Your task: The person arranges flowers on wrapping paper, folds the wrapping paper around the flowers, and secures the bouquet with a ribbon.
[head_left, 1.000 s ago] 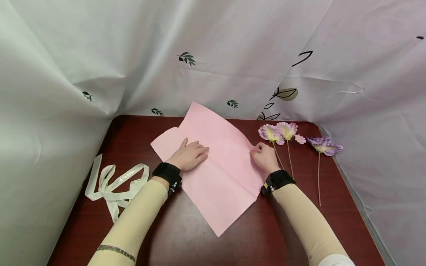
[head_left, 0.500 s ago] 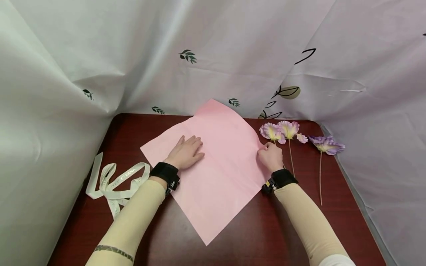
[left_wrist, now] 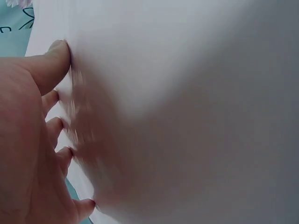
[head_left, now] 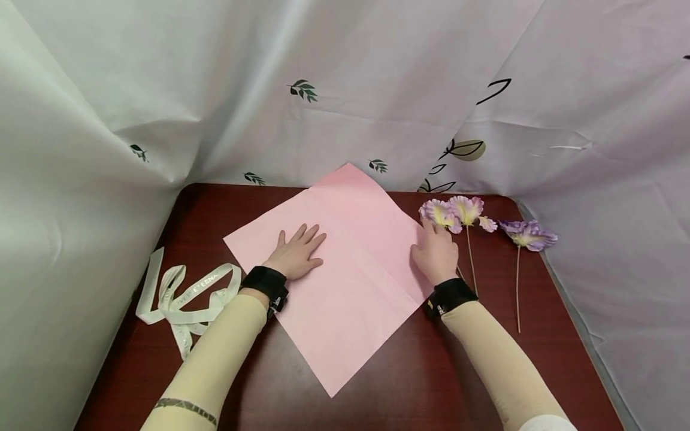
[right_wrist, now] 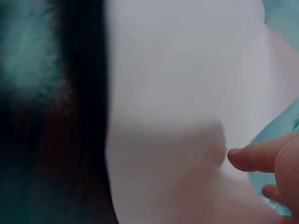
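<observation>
A square sheet of pink wrapping paper (head_left: 350,293) lies unfolded on the table, one corner pointing toward me. My left hand (head_left: 295,254) rests on its left part with fingers spread. In the left wrist view, the thumb and fingertips (left_wrist: 84,207) touch the paper's surface. At the paper's right corner is my right hand (head_left: 435,254), fingers stretched forward and nothing gripped. The right wrist view shows its thumb (right_wrist: 254,156) apart from the other fingers, near the sheet. This hand hides the paper's right corner and part of a flower stem.
Two pink-and-yellow artificial flowers (head_left: 453,212) lie just beyond my right hand. A purple flower (head_left: 528,235) with a long stem lies farther right. White printed ribbon (head_left: 185,314) is loosely looped at the left. Pale curtains (head_left: 345,90) surround the dark red table (head_left: 399,383).
The paper has spread out flatter, its far corner shifting right and its near corner left. My right hand has let go of the edge and straightened its fingers. My left hand has spread its fingers.
</observation>
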Demonstrator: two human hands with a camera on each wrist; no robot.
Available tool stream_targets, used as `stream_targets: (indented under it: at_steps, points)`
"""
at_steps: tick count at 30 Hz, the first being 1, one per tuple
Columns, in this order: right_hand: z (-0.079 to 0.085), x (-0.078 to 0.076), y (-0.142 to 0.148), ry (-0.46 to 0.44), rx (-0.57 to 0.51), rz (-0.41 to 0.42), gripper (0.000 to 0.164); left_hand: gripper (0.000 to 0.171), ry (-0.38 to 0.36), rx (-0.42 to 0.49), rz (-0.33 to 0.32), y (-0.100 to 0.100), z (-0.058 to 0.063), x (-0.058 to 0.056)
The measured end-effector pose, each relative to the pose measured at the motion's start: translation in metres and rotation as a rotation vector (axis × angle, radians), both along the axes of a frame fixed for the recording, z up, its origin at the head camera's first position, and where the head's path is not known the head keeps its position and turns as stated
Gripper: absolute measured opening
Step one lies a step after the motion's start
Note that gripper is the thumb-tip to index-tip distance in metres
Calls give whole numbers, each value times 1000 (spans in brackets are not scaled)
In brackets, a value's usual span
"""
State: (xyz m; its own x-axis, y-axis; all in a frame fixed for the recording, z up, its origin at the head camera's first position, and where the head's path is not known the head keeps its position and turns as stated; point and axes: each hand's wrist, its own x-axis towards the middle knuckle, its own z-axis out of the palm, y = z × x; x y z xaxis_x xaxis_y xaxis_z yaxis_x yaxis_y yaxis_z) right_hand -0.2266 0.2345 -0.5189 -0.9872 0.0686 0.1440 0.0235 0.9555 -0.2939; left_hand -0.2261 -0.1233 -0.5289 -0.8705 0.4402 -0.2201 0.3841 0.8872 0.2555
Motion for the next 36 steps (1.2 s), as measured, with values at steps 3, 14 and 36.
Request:
stream_targets:
  at_steps: [3, 14, 36]
  points:
    - [1, 3, -14, 77, 102, 126, 70, 70, -5, -8, 3, 0, -1, -1]
    - [-11, 14, -37, -410, 110, 367, 82, 67, -8, -4, -3, 0, -1, -6]
    - [-19, 1, -30, -439, 95, 328, 87, 67, -35, 6, 85, 3, 6, -7]
